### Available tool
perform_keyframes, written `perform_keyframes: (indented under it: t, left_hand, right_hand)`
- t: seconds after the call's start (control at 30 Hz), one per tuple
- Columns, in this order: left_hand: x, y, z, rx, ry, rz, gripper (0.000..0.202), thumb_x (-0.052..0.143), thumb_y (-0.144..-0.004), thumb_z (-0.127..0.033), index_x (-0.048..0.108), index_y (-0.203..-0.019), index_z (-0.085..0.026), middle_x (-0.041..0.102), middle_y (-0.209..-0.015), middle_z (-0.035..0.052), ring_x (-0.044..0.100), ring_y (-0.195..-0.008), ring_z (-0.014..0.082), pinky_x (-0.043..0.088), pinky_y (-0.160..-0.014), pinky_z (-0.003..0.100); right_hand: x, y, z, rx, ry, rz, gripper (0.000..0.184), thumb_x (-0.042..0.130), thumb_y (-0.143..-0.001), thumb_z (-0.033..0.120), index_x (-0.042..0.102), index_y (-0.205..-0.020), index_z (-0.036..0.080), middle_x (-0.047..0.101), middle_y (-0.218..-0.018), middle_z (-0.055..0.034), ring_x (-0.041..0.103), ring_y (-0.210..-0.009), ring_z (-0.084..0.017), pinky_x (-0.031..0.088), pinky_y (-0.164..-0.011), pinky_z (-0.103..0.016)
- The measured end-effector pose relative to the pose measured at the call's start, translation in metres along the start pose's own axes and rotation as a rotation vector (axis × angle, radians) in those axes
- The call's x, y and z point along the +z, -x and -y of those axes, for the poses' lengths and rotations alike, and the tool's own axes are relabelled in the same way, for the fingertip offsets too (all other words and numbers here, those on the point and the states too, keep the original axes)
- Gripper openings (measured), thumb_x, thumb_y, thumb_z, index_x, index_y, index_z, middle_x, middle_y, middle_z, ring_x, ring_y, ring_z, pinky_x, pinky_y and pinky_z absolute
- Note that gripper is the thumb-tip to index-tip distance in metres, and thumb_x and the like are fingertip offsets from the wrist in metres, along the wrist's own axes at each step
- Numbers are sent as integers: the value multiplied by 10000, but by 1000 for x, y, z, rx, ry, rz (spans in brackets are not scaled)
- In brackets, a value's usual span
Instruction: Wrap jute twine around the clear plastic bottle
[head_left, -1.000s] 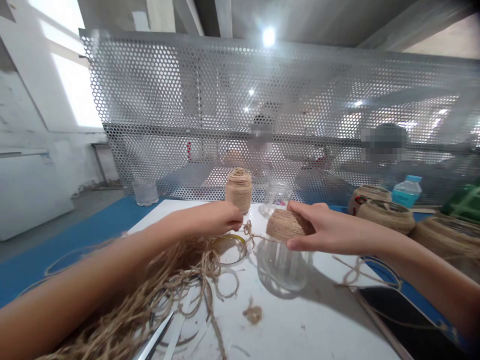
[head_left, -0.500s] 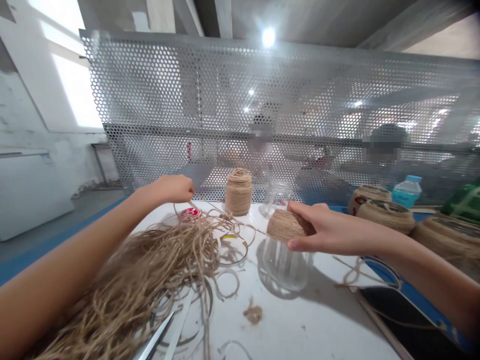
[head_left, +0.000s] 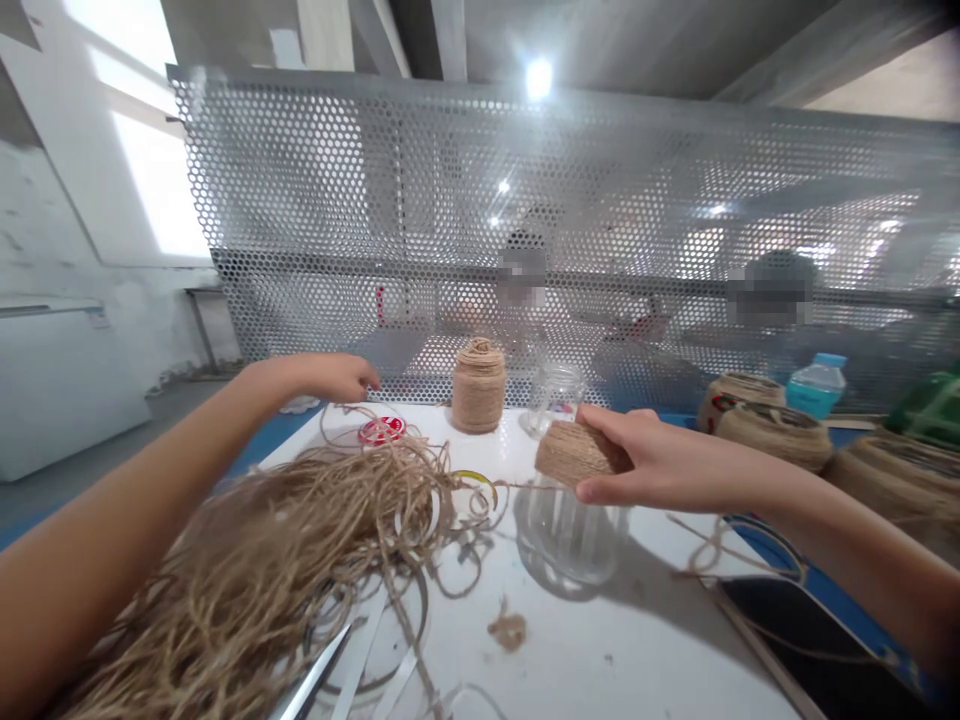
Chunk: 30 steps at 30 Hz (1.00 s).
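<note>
My right hand (head_left: 626, 450) grips a glass jar (head_left: 574, 535) by its end wrapped in jute cord (head_left: 574, 452); the bare clear glass faces me and rests tilted on the white table. From the wrapping a thin strand runs left to a big loose heap of jute twine (head_left: 300, 520). Beyond that heap, my left hand (head_left: 341, 378) is raised, its fingers bent and closed on a strand of twine; the fingertips are partly hidden. A red lid (head_left: 382, 430) lies just below it. Farther back stands a fully wrapped jar (head_left: 479, 388) beside a clear glass jar (head_left: 556, 395).
Scissors (head_left: 319, 670) lie at the front left, partly under the twine. At the right are a dark flat tablet-like object (head_left: 814, 640), several twine-covered jars (head_left: 772, 435) and a bottle of blue liquid (head_left: 816, 385). A perforated metal screen (head_left: 420, 200) closes off the far side, with people behind it.
My left hand has moved slightly left, and the twine loops near the heap have shifted with it. The right hand and its jar stay almost where they were.
</note>
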<state>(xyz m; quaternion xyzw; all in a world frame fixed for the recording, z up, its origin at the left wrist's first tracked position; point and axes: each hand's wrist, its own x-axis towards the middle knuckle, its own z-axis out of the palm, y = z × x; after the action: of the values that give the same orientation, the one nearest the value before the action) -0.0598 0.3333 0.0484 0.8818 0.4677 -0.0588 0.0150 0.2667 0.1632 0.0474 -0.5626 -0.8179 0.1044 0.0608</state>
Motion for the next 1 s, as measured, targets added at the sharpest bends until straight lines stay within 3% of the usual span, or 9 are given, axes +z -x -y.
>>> perform_keyframes:
  t: [0.07,0.2,0.33,0.5,0.63,0.9,1.0]
  left_hand:
    - [-4,2,-21,51,68,35,502,429,-679,-199,549,-1165,-174,544,-1227,83,521,-1071,220,405,-873,272]
    - [-5,9,-71,252,138,23,458,393,-767,-196,503,-1211,-219,489,-1290,21,437,-1161,172,333,-961,254]
    - [8,7,-93,373,255,333,375,408,-818,-237,550,-1164,-254,576,-1176,12,530,-1022,168,406,-829,216]
    - [20,0,-89,431,226,325,244,445,-764,-209,635,-914,-176,641,-916,31,561,-814,160,416,-694,206]
    - [18,-3,-78,420,199,184,220,420,-773,-237,617,-847,-171,629,-855,22,553,-768,154,399,-668,208]
    - [0,-3,-44,153,45,25,214,425,-707,-263,601,-645,-160,606,-653,24,539,-620,159,336,-535,226]
    - [-8,3,-23,-38,-42,-71,195,436,-668,-244,594,-606,-147,609,-632,39,541,-616,170,331,-530,237]
  right_hand:
    - [1,0,-1,-3,1,-2,385,497,-718,567,428,-806,199,499,-755,-11,435,-687,-166,297,-578,-253]
    - [2,-1,-2,-7,1,-7,374,502,-723,557,420,-798,200,500,-741,-4,424,-637,-148,286,-551,-247]
    - [1,-1,-1,-5,16,-11,391,497,-718,571,446,-828,200,510,-751,-13,446,-683,-170,304,-585,-259]
    - [1,0,-1,1,19,-10,407,496,-712,585,455,-843,202,505,-750,-9,447,-692,-176,311,-598,-265]
    - [0,1,0,-5,10,-12,391,495,-713,576,444,-810,201,498,-743,-8,443,-689,-170,310,-594,-261]
    - [1,0,-1,-16,15,-15,367,500,-717,551,438,-804,200,492,-718,-4,434,-654,-157,302,-572,-256]
    - [2,2,1,-4,28,-12,363,502,-721,551,437,-803,203,493,-715,-4,443,-667,-167,309,-588,-264]
